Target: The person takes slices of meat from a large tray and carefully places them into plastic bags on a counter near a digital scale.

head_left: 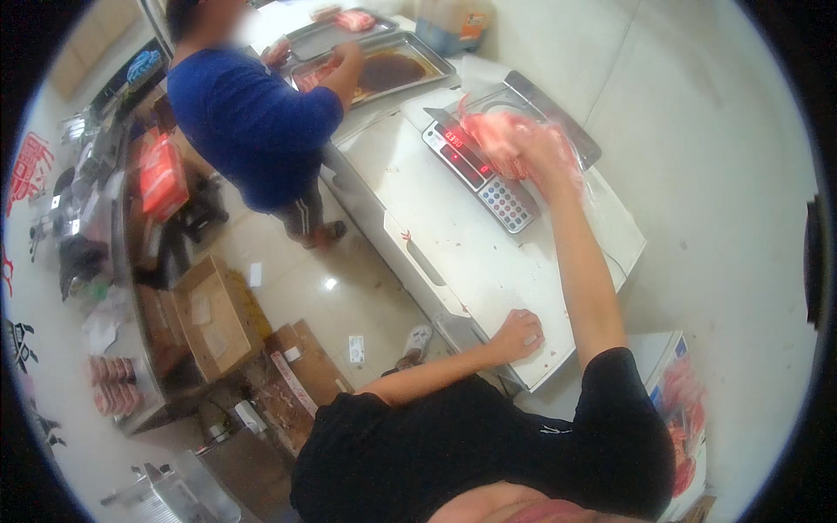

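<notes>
My right hand (537, 153) grips a piece of pink raw meat (494, 134), over the pan end of a digital weighing scale (507, 204). Clear plastic film (575, 163) shows beside the meat, and the hand partly covers both. Whether the meat rests on the metal pan (523, 91) or is held just above it, I cannot tell. Red digits glow on the scale's display. My left hand (518, 337) lies with curled fingers on the white lid (477, 281) of a chest freezer, near its front corner, holding nothing visible.
A person in a blue shirt (248, 124) handles meat at a metal tray (409, 49) with brown liquid. Behind stands a plastic jug (454, 23). Cardboard boxes (212, 314) sit on the floor at left, below a counter. Bagged meat (683, 418) lies at my right.
</notes>
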{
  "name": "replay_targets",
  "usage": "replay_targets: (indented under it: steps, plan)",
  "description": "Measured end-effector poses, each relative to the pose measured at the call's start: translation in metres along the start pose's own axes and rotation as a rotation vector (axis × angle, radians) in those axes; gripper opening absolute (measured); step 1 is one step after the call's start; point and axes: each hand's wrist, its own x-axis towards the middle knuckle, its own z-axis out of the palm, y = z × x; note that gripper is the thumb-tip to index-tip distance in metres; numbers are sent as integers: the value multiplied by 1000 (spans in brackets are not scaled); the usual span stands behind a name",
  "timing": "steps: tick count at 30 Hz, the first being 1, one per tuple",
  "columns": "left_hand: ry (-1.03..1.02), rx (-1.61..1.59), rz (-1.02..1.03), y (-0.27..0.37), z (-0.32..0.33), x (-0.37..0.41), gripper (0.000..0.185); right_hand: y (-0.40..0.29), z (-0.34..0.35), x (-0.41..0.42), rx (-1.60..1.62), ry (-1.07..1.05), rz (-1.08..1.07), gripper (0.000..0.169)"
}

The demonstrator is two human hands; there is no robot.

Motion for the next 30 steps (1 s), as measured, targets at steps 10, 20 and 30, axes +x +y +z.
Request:
replay_targets:
  steps: [10, 20, 30]
  plan:
    - [-167, -224, -87, -11, -28, 17, 11, 48, -64, -42, -390, 321, -257, 33]
    - [-278, -106, 84, -21, -37, 13, 12, 167, -167, -208, -180, 577, 18, 32]
    - [-426, -40, 168, -16, -34, 29, 8, 148, -186, -366, -314, 1048, 129, 22]
